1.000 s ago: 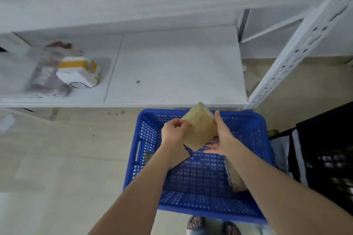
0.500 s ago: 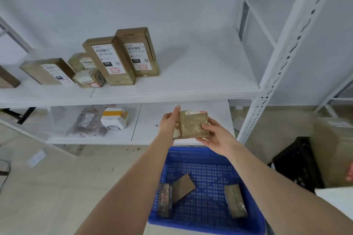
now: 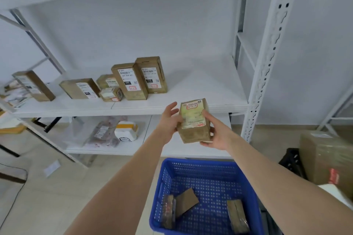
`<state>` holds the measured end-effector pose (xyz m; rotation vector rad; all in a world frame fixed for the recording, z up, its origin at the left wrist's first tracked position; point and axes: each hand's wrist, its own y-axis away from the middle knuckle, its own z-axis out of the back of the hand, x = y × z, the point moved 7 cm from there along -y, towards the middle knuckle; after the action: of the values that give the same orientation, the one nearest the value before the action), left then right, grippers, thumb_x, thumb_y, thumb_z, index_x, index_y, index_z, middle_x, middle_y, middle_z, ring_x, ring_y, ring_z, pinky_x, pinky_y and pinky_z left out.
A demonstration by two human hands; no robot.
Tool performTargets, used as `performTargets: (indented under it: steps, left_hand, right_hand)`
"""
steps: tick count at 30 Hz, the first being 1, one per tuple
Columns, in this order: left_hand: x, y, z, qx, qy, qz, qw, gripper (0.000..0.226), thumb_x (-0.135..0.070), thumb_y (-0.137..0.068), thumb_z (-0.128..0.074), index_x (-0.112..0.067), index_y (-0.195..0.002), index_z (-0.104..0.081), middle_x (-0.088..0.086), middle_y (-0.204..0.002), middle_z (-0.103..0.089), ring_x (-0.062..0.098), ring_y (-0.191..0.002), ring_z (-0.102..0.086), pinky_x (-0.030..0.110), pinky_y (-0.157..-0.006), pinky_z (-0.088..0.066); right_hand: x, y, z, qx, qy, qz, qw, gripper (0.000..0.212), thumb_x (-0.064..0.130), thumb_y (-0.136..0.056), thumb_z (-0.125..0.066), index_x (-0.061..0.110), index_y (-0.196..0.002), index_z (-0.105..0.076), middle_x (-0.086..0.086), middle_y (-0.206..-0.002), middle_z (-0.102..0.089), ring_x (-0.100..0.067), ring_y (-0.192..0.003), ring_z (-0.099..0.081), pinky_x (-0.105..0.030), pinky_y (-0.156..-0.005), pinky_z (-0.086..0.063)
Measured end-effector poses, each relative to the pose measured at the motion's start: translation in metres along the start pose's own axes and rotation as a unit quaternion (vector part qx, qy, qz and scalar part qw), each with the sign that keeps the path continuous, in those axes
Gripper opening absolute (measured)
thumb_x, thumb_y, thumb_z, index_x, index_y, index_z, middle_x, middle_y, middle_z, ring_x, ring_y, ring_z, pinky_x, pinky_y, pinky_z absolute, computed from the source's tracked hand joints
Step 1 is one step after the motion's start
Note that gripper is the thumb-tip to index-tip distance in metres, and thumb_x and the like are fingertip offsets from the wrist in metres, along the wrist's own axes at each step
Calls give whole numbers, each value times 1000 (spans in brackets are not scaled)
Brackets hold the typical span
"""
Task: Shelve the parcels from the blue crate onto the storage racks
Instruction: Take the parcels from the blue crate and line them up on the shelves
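— White-walled storeroom from the head camera. What stands against the wall?
— A white metal storage rack [image 3: 267,63] with flat white shelves. On its middle shelf, left of centre, stands a row of labelled brown cardboard boxes [image 3: 129,82].
— And the parcel being handled?
— A small brown taped cardboard parcel [image 3: 193,120] with a white label is held in the air, just in front of the middle shelf's near edge and above the far rim of the blue perforated plastic crate [image 3: 200,162] on the floor.
— How do the hands lie?
— The right hand [image 3: 215,135] grips it, thumb across the label face and fingers curled under the lower right corner. The left hand [image 3: 168,120] lies against its left side, fingers straight and slightly spread.
— What is in the crate?
— A pair of flat parcels [image 3: 186,203] leaning together at the near left, and a taped brown parcel [image 3: 237,215] at the near right.
— Anything else?
— On the lower shelf, a white-and-yellow packet [image 3: 126,129] sits beside a clear plastic bag parcel [image 3: 103,133]. At the right, a large brown carton [image 3: 328,158] stands next to a black crate [image 3: 292,160].
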<state>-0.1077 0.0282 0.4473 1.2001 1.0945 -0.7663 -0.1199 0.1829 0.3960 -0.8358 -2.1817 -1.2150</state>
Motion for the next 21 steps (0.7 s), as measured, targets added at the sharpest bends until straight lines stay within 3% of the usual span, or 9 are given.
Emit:
performTargets:
  steps: [4, 6, 8, 10, 14, 17, 19, 21]
  left_hand:
    - [-30, 17, 9, 6, 1, -10, 1000, 70, 9, -83, -54, -19, -144, -34, 5, -133, -40, 25, -118, -50, 34, -79, -51]
    - [-42, 21, 16, 1, 8, -8, 1000, 68, 3, -81, -58, -19, -141, -35, 4, -132, -46, 25, -121, -51, 38, -92, -48]
    - [-53, 25, 23, 6, -14, 2, 1000, 69, -10, -77, -64, -24, -139, -39, 6, -131, -55, 25, -122, -51, 48, -101, -44]
    - [-61, 28, 27, 30, -25, 10, 999, 68, -19, -75, -67, -29, -137, -41, 6, -128, -59, 26, -121, -53, 56, -99, -43]
    - [-87, 30, 40, 53, -30, -13, 998, 59, -30, -82, -64, -36, -136, -40, 5, -120, -61, 28, -114, -56, 56, -98, -44]
    - [-103, 22, 65, 43, -50, -21, 998, 57, -42, -83, -63, -37, -136, -41, 8, -120, -60, 31, -113, -56, 55, -97, -45]
    - [-106, 19, 84, 57, -67, -12, 996, 50, -44, -84, -64, -26, -129, -51, 8, -109, -64, 29, -103, -61, 50, -89, -52]
    - [-104, 13, 103, 72, -35, 1, 997, 44, -40, -84, -67, -14, -119, -59, 9, -102, -65, 29, -96, -64, 47, -83, -56]
  right_hand:
    - [18, 18, -18, 8, -13, 22, 1000, 31, 20, -85, -67, 14, -114, -57, -13, -107, -68, -30, -102, -63, -44, -86, -52]
    - [28, 21, -30, 29, -15, 48, 998, 40, 12, -85, -63, 15, -124, -55, -14, -112, -68, -32, -105, -64, -43, -81, -54]
    - [37, 21, -41, 49, -23, 79, 995, 52, 6, -79, -62, 22, -128, -52, -15, -121, -65, -35, -111, -62, -48, -88, -52]
    - [46, 24, -56, 68, -15, 101, 993, 56, 4, -72, -61, 26, -124, -54, -14, -125, -62, -35, -116, -58, -52, -97, -46]
    - [57, 32, -85, 82, 52, 111, 989, 60, 8, -63, -62, 26, -120, -57, -13, -129, -60, -31, -120, -56, -49, -96, -45]
    - [66, 30, -106, 88, 111, 119, 983, 37, 8, -77, -52, 22, -109, -62, -12, -113, -67, -28, -109, -61, -45, -97, -43]
    - [74, 29, -122, 55, 142, 124, 980, 23, 10, -84, -48, 20, -97, -64, -9, -99, -68, -25, -93, -61, -37, -87, -46]
    - [86, 26, -134, -16, 141, 156, 977, 10, 19, -84, -57, 20, -91, -65, -7, -93, -64, -22, -84, -58, -31, -75, -46]
